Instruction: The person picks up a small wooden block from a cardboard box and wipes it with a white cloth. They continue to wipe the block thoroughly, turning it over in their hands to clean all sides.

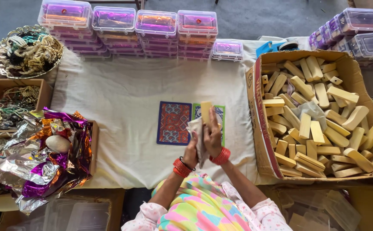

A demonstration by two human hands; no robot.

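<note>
Nearest to us is our bright multicoloured sleeve [195,205], running up to both wrists stacked with red bangles [182,167]. Beyond it spreads the white cloth [122,90] that covers the table, the largest thing we see. On our right sits a big cardboard box [261,141], heaped with pale wooden blocks [319,124] lying every way. Along the far edge stand stacks of clear plastic boxes with purple lining [156,32]. To our left lies a crumpled heap of silver and purple foil [45,158] in a tray, with wooden boxes of beaded strings [11,105] and a metal dish of bangles [28,49] beyond it. Just past our hands two patterned cards lie side by side on the cloth, one red and blue [173,122], one green-edged [218,113]. Our left hand [192,152] grips a grey rag [198,132]; our right hand [213,134] is closed around a single wooden block [205,107], held upright above the cards, pressed against the rag.
</note>
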